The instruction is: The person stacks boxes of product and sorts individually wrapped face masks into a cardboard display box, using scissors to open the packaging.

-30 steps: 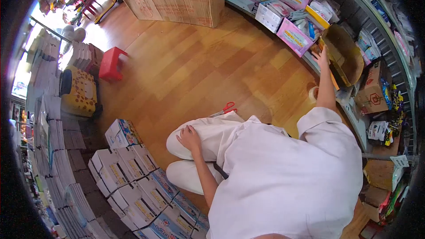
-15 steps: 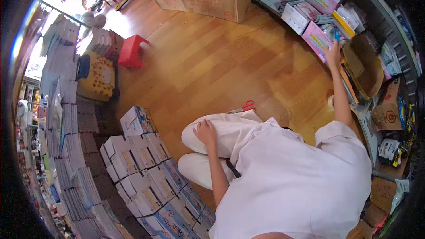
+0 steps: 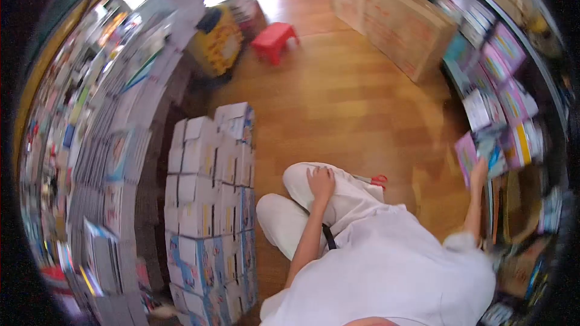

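My left hand (image 3: 321, 182) lies on my bent knee in white trousers (image 3: 302, 176), fingers spread and holding nothing. My right hand (image 3: 478, 172) reaches to the low shelf on the right, at an open pink box (image 3: 466, 152). Its fingertips meet a light-blue packet (image 3: 496, 158); blur hides whether they grip it. A white box (image 3: 482, 111) and a box with a yellow edge (image 3: 521, 145) stand around that spot. Scissors with red handles (image 3: 379, 181) lie on the floor beside my knee, partly hidden behind it.
Strapped stacks of white and blue boxes (image 3: 211, 205) rise at my left, before shelves of books (image 3: 124, 157). Ahead are a red stool (image 3: 275, 41), a yellow patterned case (image 3: 219, 42) and a large cardboard box (image 3: 405, 27). A brown basket (image 3: 524, 196) sits by my right forearm.
My view has turned left, so the room appears shifted right. My right hand remains at the pink box, with light-blue packaging now showing at its fingertips. My left hand stays on the knee.
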Demonstrator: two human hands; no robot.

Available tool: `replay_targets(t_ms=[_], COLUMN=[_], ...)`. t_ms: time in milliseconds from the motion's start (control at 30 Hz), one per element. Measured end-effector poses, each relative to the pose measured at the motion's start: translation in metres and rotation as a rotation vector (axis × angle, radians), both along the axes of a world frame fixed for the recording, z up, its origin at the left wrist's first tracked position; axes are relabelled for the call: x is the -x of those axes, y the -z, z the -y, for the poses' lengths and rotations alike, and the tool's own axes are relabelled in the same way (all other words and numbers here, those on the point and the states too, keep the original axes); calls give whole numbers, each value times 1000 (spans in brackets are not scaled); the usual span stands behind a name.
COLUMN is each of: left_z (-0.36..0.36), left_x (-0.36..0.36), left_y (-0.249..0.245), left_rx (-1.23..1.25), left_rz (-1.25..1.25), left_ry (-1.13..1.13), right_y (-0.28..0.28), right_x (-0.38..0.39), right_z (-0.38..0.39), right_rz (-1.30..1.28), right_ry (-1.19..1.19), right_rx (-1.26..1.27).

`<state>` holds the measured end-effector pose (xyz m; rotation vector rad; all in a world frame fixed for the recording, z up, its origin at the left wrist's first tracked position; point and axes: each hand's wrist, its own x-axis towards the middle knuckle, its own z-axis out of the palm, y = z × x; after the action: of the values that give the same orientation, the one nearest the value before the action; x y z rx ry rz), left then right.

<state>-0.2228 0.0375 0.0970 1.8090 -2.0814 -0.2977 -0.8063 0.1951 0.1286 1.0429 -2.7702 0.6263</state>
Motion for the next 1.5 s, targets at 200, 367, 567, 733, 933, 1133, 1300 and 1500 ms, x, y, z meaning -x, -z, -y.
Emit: replay_targets(t_ms=[200,367,567,733,933,1133,1300,1500], left_z=[0,-2,-77,-154,-208,-190,-173,-154], left_x=[-4,-43,-139,-145,-121,-110,-114,-110], left_y=[-10,-13,-71,-114,-74,-123,-159,-140], left_rx=[-43,11,133,135,-4,291,278,306], left_rz=[-119,-1027,-1125,-1096,-971,-819,-450,-573], left_ry=[-26,-138,-176,-451,-668,-499,-494,-586], right_y=[-16,-76,-182,-170,-142,-205,-200,-162], right_x=[-168,-301,-437,-489,-493,-471,-489,-538], right_z=[17,83,117,95,74,106,138,141], right_rz=[621,292,274,253,403,767,593,335], right_ry=[-333,-1017,-1539,-1856,-1910,-1764,-1698,-1821], right_rx=[116,212,226,53,-308,-282,-140,-118])
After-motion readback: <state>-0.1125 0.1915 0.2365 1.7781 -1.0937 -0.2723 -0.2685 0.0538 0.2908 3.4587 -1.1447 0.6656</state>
